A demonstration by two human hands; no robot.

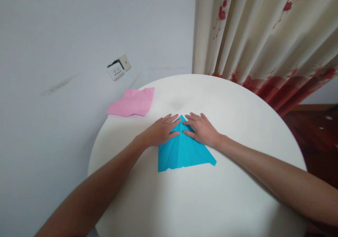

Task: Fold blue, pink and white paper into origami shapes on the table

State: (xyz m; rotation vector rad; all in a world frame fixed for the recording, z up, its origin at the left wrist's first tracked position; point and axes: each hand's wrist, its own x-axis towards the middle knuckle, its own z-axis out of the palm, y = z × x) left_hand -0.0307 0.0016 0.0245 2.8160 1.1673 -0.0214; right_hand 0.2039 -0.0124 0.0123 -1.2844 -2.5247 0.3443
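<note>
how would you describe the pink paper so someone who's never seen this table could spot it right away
Start at the round white table and go to its far left edge, near the wall socket. The pink paper lies there flat and creased, partly overhanging the rim, with no hand on it. The blue paper, folded to a point, sits mid-table under the left hand and right hand.

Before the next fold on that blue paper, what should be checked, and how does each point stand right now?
1. Blue paper lies flat on the white table: ok.
2. Left hand presses its left slanted edge: ok.
3. Right hand presses the right slanted edge: ok.
4. The two flaps meet at the top tip: ok.
5. Creases sharp: cannot tell.
6. Pink paper lies apart, near the table's far left edge: ok.
</note>
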